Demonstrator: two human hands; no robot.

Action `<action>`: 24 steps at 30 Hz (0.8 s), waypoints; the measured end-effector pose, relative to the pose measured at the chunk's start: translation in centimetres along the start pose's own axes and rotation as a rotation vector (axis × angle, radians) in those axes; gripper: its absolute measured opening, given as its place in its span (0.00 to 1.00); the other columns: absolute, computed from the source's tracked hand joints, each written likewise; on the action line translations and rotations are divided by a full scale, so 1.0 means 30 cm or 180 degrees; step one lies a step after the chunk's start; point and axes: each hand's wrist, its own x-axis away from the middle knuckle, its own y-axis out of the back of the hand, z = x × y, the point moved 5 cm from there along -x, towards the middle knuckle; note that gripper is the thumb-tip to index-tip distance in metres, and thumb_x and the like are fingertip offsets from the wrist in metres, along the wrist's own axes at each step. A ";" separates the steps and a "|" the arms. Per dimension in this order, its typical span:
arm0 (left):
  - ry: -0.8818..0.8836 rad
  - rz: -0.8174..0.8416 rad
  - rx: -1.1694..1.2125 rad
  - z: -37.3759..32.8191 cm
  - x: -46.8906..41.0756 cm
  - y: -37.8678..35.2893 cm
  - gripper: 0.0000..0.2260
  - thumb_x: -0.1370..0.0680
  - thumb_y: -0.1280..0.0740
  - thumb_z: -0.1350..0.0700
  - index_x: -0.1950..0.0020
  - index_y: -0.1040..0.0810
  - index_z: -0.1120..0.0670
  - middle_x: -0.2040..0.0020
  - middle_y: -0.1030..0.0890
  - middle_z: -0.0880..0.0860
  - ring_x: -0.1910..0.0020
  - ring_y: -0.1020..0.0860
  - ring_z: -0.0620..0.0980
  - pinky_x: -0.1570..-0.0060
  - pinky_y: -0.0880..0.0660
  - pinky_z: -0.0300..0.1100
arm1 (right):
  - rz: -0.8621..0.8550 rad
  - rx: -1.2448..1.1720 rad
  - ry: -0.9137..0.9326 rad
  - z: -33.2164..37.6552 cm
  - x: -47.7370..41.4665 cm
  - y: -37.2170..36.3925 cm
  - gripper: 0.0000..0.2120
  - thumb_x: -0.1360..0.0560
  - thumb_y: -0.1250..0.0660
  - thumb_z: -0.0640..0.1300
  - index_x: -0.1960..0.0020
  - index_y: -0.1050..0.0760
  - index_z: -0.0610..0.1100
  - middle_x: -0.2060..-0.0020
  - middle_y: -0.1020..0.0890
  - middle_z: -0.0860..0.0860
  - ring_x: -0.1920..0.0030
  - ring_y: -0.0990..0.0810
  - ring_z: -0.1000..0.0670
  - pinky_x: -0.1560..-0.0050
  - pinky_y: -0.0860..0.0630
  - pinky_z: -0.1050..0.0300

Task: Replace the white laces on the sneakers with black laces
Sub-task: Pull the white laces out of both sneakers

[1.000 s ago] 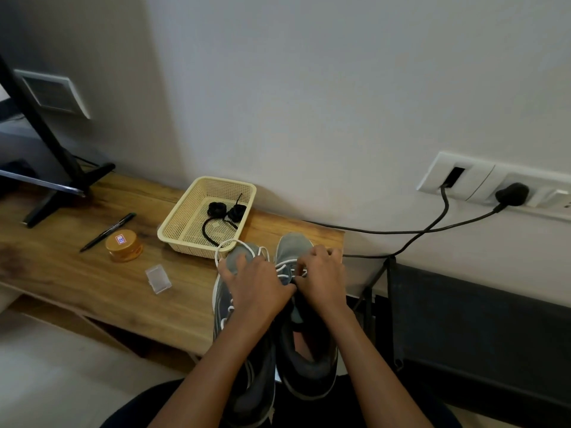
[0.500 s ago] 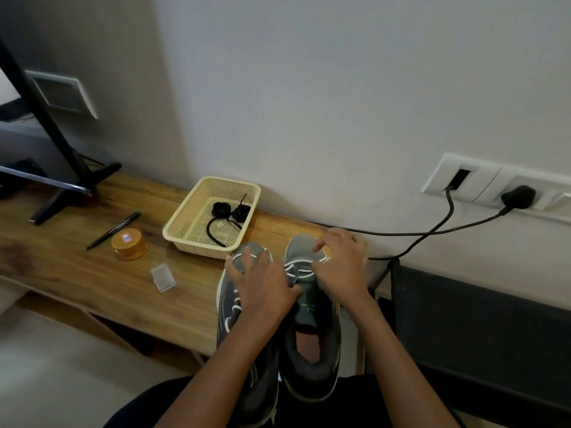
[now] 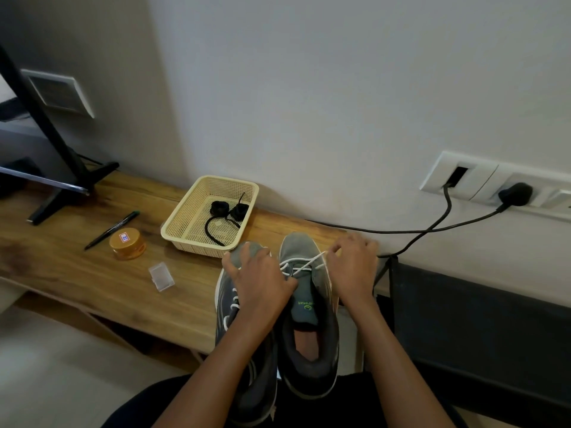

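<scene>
Right hand [image 3: 352, 267] has drawn thin white lace [image 3: 312, 257] taut, rightward.

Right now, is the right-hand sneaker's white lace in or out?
Partly out: the white lace crosses only near the toe; the tongue lies bare, and the right hand pinches one strand.

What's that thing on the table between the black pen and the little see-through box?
A small round orange tin with a sticker on its lid stands between the pen and the clear box, in the head view.
</scene>
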 end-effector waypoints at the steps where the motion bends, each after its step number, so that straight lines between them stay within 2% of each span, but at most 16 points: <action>1: 0.0011 0.0005 0.0001 0.002 0.000 0.000 0.11 0.28 0.33 0.46 0.51 0.19 0.50 0.38 0.26 0.43 0.26 0.44 0.49 0.29 0.53 0.59 | -0.0126 -0.0086 -0.0231 -0.026 -0.009 0.017 0.09 0.23 0.39 0.40 0.53 0.21 0.41 0.46 0.22 0.47 0.43 0.33 0.43 0.47 0.32 0.50; 3: 0.0010 0.0025 -0.0020 0.002 0.001 -0.002 0.10 0.28 0.33 0.46 0.53 0.18 0.50 0.36 0.26 0.43 0.26 0.44 0.49 0.29 0.52 0.59 | -0.0234 -0.0232 -0.0563 -0.070 -0.020 0.040 0.09 0.23 0.41 0.39 0.53 0.21 0.41 0.47 0.23 0.45 0.44 0.32 0.43 0.47 0.31 0.49; 5: 0.0013 0.0063 -0.0028 0.001 0.000 -0.006 0.11 0.28 0.33 0.46 0.50 0.18 0.49 0.35 0.27 0.43 0.25 0.44 0.50 0.29 0.52 0.59 | -0.0090 -0.0337 -0.0590 -0.080 -0.025 0.043 0.09 0.25 0.40 0.38 0.50 0.22 0.43 0.45 0.25 0.46 0.43 0.34 0.42 0.44 0.33 0.49; 7: 0.0014 0.0101 -0.0032 0.000 -0.002 -0.009 0.12 0.28 0.34 0.45 0.49 0.18 0.49 0.34 0.27 0.43 0.25 0.44 0.50 0.29 0.52 0.59 | 0.0137 -0.0318 -0.0247 -0.044 -0.021 0.031 0.12 0.28 0.36 0.39 0.45 0.22 0.47 0.40 0.27 0.48 0.39 0.36 0.43 0.41 0.35 0.50; 10: 0.0016 0.0115 -0.0030 0.002 -0.005 -0.012 0.12 0.28 0.33 0.45 0.52 0.17 0.50 0.34 0.27 0.42 0.26 0.44 0.50 0.29 0.52 0.59 | 0.0531 -0.0044 0.0546 0.047 0.012 -0.007 0.12 0.30 0.32 0.43 0.48 0.20 0.52 0.33 0.31 0.54 0.30 0.41 0.44 0.33 0.43 0.49; 12: 0.0013 0.0106 -0.0021 0.006 -0.007 -0.014 0.11 0.28 0.33 0.45 0.52 0.17 0.50 0.34 0.26 0.42 0.26 0.43 0.50 0.29 0.52 0.59 | 0.0943 0.0276 0.0794 0.077 0.044 -0.046 0.09 0.28 0.32 0.46 0.48 0.19 0.53 0.31 0.33 0.55 0.27 0.47 0.44 0.30 0.48 0.45; 14: 0.0005 0.0075 -0.0039 0.008 -0.007 -0.011 0.11 0.27 0.34 0.45 0.53 0.18 0.50 0.36 0.25 0.43 0.26 0.42 0.50 0.29 0.51 0.59 | 0.1161 0.0629 0.0907 0.085 0.065 -0.073 0.08 0.26 0.33 0.48 0.48 0.19 0.52 0.32 0.31 0.54 0.27 0.47 0.43 0.29 0.48 0.43; 16: 0.0009 0.0093 -0.0044 0.006 -0.006 -0.009 0.12 0.27 0.34 0.44 0.53 0.18 0.50 0.36 0.25 0.43 0.26 0.42 0.49 0.29 0.51 0.59 | 0.1097 0.0664 0.0899 0.086 0.066 -0.075 0.08 0.25 0.35 0.47 0.49 0.19 0.50 0.35 0.28 0.54 0.28 0.44 0.43 0.31 0.46 0.44; 19: 0.0010 0.0128 -0.0042 0.004 -0.004 -0.006 0.14 0.27 0.34 0.43 0.52 0.17 0.51 0.36 0.25 0.43 0.27 0.41 0.50 0.29 0.51 0.59 | 0.0723 0.0523 0.0724 0.069 0.038 -0.050 0.08 0.24 0.37 0.46 0.50 0.19 0.51 0.39 0.26 0.55 0.32 0.39 0.45 0.35 0.43 0.47; 24: 0.0067 0.0103 0.0067 0.005 -0.001 0.009 0.11 0.27 0.33 0.46 0.54 0.20 0.52 0.39 0.24 0.45 0.27 0.41 0.50 0.29 0.52 0.57 | -0.0071 0.0045 -0.0365 -0.042 -0.021 0.038 0.08 0.24 0.38 0.42 0.55 0.20 0.45 0.48 0.21 0.49 0.40 0.33 0.45 0.40 0.40 0.49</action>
